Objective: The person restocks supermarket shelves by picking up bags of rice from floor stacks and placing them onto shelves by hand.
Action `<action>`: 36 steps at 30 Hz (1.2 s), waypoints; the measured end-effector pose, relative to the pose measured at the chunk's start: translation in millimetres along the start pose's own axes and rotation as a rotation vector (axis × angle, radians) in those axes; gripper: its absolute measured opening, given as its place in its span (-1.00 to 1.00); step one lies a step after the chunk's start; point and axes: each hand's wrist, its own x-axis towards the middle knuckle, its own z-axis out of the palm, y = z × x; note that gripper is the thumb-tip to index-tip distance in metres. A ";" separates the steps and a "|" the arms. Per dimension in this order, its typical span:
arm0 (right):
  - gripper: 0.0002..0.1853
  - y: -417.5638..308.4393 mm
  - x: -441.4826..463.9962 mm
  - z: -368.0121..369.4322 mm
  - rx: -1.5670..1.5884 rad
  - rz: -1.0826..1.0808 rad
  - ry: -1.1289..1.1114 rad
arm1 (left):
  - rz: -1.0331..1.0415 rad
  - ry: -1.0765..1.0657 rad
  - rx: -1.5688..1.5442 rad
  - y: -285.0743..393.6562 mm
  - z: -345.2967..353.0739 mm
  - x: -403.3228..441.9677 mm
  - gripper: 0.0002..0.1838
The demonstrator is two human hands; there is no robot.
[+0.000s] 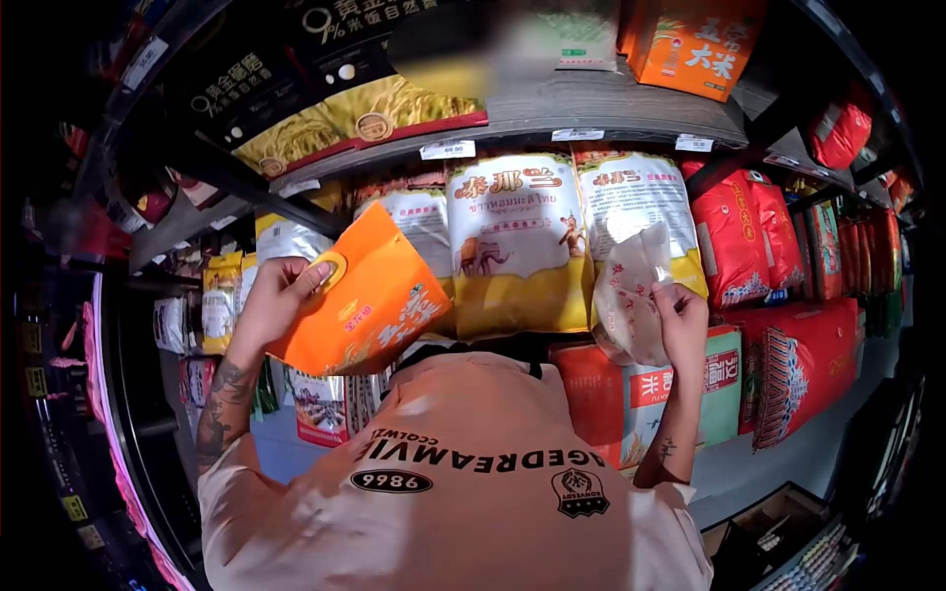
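In the head view, my left hand [281, 300] is closed on the top edge of an orange rice bag [389, 295] with printed lettering, the thumb at its yellow-rimmed handle hole. The bag hangs tilted in front of the shelf. My right hand [682, 313] pinches the edge of a whitish, partly see-through plastic bag [631, 310] with faint red print. Behind both hands, large white and yellow rice sacks [517, 246] stand side by side on the shelf. The right-hand bag overlaps one of them.
A grey wooden shelf [631, 110] with price tags runs above the sacks. On it stand black rice bags [266, 94] and an orange rice box [695, 44]. Red sacks [734, 236] fill the right side. Lower right, a red and green box [724, 384] stands near my forearm.
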 end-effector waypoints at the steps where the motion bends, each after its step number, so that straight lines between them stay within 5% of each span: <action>1: -0.64 -4.5 8.0 1.5 -0.038 0.044 -0.054 | -0.049 0.051 -0.066 -40.6 2.0 -11.4 -0.63; 8: -0.67 -68.2 29.6 25.3 -0.085 0.370 -0.242 | -0.295 0.293 -0.096 -246.6 27.5 -83.6 -0.66; 11: -0.66 -89.9 16.0 32.5 -0.080 0.364 -0.046 | -0.337 0.289 -0.135 -268.5 -9.5 -88.6 -0.62; 20: -0.64 -148.9 -27.6 -2.4 0.011 0.176 0.116 | -0.500 0.274 -0.368 -244.4 -58.5 -95.9 -0.58; 26: -0.64 -189.4 -26.5 -24.2 0.006 0.001 -0.013 | -0.386 0.231 -0.368 -256.1 -33.2 -105.8 -0.62; 32: -0.66 -242.5 -46.7 0.8 -0.040 -0.225 0.302 | -0.275 0.223 -0.330 -255.8 -15.6 -88.7 -0.67; 36: -0.64 -244.6 -53.8 -2.9 -0.162 -0.055 -0.138 | -0.203 0.230 -0.255 -254.7 -17.3 -75.1 -0.65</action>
